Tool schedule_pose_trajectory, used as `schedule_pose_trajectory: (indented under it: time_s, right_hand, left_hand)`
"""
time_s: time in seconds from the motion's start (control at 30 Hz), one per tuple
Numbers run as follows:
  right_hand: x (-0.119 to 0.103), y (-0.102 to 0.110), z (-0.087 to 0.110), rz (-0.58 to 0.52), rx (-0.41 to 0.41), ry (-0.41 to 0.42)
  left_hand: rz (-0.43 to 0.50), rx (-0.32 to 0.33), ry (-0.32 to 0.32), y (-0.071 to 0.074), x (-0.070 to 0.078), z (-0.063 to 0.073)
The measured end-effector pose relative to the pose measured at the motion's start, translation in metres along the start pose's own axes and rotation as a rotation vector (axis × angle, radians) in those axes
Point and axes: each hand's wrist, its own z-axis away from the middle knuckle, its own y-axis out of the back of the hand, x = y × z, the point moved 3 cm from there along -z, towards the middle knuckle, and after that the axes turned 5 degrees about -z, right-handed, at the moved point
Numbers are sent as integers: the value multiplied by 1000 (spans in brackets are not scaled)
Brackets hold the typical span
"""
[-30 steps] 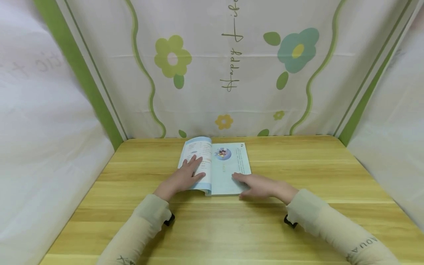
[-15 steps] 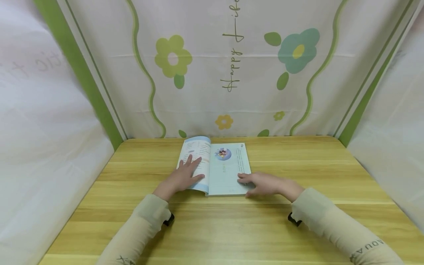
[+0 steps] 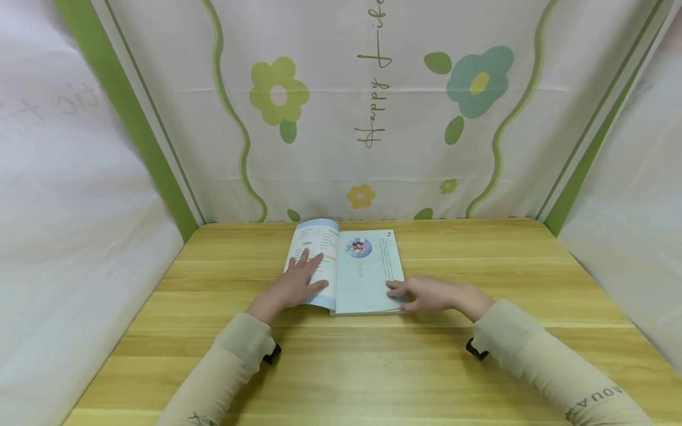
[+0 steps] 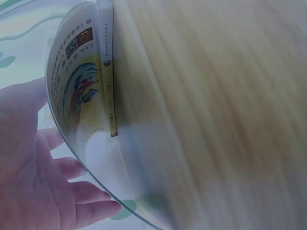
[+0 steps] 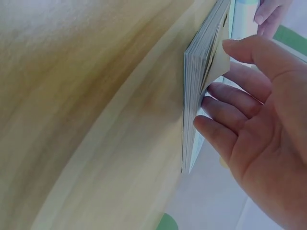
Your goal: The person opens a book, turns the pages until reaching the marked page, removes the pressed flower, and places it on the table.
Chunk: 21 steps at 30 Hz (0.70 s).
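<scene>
An open book (image 3: pixel 367 278) lies on the table, its picture page on the right and its printed pages bowing up on the left. My left hand (image 3: pixel 295 284) rests on those left pages, fingers spread. In the left wrist view, the left hand (image 4: pixel 57 167) is behind the curved cover, whose colourful outside (image 4: pixel 84 91) shows. At the lower right corner my right hand (image 3: pixel 426 293) holds a page edge. The right wrist view has a page corner (image 5: pixel 219 64) raised between thumb and fingers of the right hand (image 5: pixel 264 115), above the thick page block (image 5: pixel 192 86).
The wooden table (image 3: pixel 351 367) extends around the book on every side. Behind its far edge hangs a white curtain (image 3: pixel 330 165) with printed flowers, and more cloth (image 3: pixel 80 236) closes in the sides.
My right hand has slid a little to the right, toward the book's outer edge, and the lower page corner now lifts slightly. The left hand, with the left pages, has shifted slightly left.
</scene>
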Motion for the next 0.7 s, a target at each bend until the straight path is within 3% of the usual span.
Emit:
schedule_pose_trajectory:
  time_s: [0.4, 0.7]
  right_hand:
    - [-3, 6, 4, -17, -13, 10]
    - [-4, 11, 6, 54, 124, 150]
  left_hand:
    - [8, 4, 6, 4, 1, 3]
    - [15, -14, -1, 5, 4, 3]
